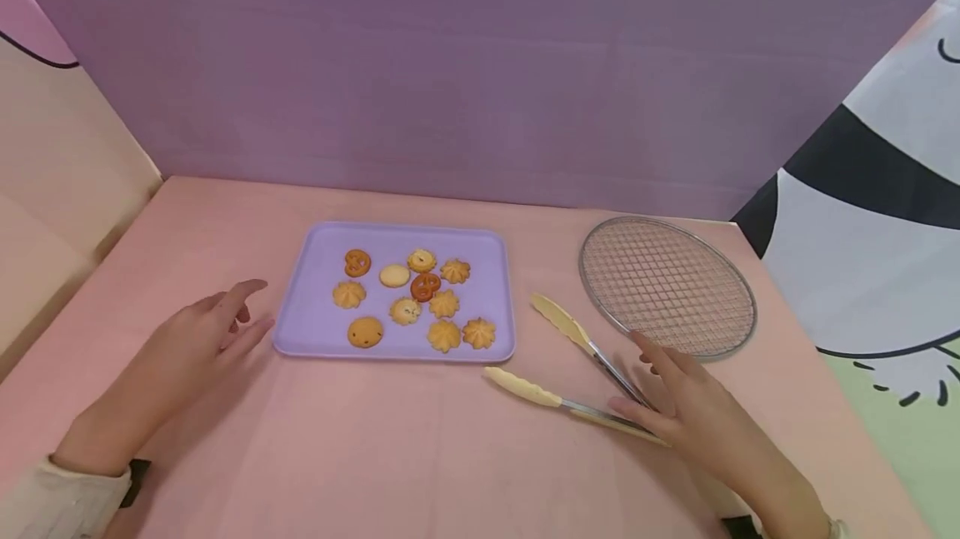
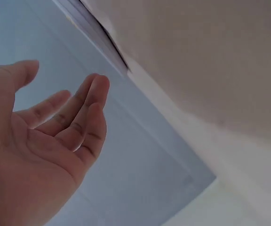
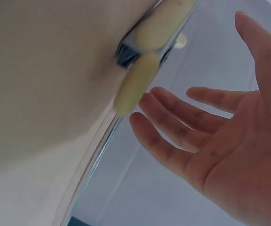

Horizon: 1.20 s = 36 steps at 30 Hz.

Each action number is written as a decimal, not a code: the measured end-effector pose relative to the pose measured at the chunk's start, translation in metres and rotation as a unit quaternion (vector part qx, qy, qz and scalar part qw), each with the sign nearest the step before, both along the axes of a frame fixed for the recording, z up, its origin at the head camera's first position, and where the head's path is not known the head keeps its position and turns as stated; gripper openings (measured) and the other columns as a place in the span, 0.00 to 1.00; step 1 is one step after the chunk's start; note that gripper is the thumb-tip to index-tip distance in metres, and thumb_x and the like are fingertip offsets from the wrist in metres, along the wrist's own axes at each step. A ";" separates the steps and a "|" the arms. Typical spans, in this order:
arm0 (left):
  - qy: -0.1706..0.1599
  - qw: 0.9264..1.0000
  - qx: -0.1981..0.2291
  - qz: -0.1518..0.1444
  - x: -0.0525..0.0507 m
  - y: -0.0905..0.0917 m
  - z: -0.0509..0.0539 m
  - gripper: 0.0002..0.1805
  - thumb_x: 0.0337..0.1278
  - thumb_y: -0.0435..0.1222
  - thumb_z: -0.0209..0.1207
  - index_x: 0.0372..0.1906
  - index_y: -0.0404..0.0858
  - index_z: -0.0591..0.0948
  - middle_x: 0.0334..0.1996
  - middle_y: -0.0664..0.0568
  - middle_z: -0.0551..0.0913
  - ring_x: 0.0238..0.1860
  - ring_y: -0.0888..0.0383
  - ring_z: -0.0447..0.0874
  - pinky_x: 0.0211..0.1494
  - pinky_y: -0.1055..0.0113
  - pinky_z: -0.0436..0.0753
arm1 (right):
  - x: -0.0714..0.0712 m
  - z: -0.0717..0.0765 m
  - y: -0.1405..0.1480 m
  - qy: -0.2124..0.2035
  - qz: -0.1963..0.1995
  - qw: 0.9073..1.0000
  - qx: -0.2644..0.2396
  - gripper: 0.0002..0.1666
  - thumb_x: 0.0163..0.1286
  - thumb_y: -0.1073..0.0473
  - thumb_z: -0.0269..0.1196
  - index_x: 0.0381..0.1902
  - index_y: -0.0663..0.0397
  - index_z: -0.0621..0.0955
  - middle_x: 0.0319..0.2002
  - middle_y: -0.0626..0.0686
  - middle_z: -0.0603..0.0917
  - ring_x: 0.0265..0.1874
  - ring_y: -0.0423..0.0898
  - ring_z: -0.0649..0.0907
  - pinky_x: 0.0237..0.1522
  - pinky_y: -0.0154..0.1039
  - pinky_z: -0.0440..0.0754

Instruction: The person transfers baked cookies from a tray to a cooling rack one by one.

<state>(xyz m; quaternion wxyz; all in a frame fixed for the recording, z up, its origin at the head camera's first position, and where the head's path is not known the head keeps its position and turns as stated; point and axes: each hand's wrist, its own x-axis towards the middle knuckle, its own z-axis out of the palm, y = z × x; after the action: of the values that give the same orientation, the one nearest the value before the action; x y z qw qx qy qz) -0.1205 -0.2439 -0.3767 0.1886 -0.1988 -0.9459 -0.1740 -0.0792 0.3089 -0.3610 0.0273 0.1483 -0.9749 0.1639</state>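
A pair of tongs (image 1: 525, 387) with cream tips and metal arms lies spread on the pink table. My right hand (image 1: 693, 406) is over their handle end, fingers loosely extended and palm holding nothing; whether the thumb touches them I cannot tell. In the right wrist view the tongs' cream handle (image 3: 138, 84) appears just beyond the fingertips. My left hand (image 1: 191, 347), relaxed and holding nothing, hovers left of a purple tray (image 1: 307, 326). On that tray lie several cookies (image 1: 365, 332) and two pretzels (image 1: 357, 262). The left wrist view shows the left palm (image 2: 41, 155) bare.
A round wire rack (image 1: 667, 285) lies to the right of the tray, behind the right hand. A purple backdrop (image 1: 450, 89) rises along the table's far edge. Printed cloth panels (image 1: 862, 231) stand at the sides.
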 end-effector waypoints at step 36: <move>-0.451 0.859 0.218 -0.102 -0.060 -0.015 -0.003 0.20 0.73 0.32 0.52 0.65 0.36 0.68 0.25 0.45 0.77 0.24 0.53 0.77 0.28 0.67 0.78 | -0.047 0.046 -0.027 -0.164 0.047 0.979 0.111 0.60 0.49 0.31 0.74 0.68 0.66 0.67 0.59 0.71 0.71 0.47 0.62 0.81 0.46 0.62 0.80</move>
<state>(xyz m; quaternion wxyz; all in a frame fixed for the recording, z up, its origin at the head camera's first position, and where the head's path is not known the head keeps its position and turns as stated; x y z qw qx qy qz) -0.1809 -0.2592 -0.3798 -0.2394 -0.1478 -0.8396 -0.4647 -0.1267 0.2815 -0.3155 -0.1576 0.1670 -0.9702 0.0776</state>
